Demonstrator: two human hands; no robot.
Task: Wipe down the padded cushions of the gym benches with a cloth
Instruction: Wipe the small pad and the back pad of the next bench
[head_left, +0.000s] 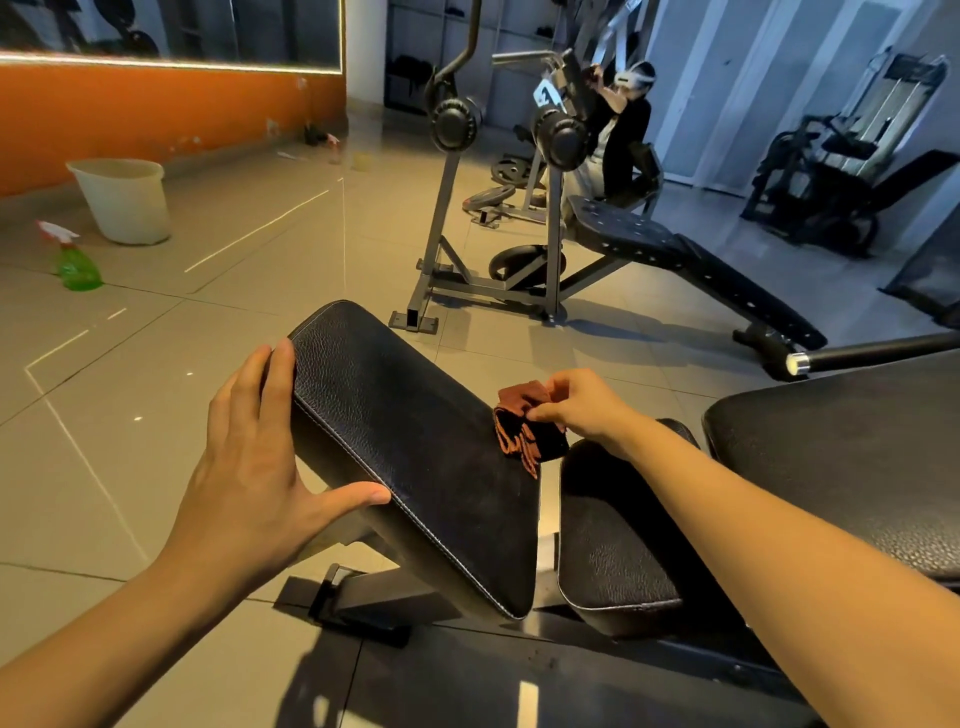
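The tiled floor (218, 249) spreads under everything. On it, nearest the person, stands a black frame carrying a long tilted cushion (415, 431) that slopes down toward the camera. A shorter seat cushion (618, 551) sits just beside its lower right edge with a narrow gap between them, and a third broad cushion (841, 457) lies farther right. A pale bucket (124, 200) stands well apart on the left. The left hand (249, 467) braces the tilted cushion's left edge with its fingers (280, 374) straight and spread wide, thumb against the side seam, gripping nothing. The right hand (582, 405) pinches the brown-and-orange cloth (524, 431) between thumb and curled fingers. The cloth lies bunched on the tilted cushion's right edge, close to the gap. A green spray bottle (75, 262) stands near the bucket. The likely trouble is the wad: crumpled and held only by a pinch, it would touch little of the leather and could leave strips unwiped. It could also slide off the slope or drop into the gap if the pinch loosens. Hard pressure might also rock the pad unless the left hand steadies it.
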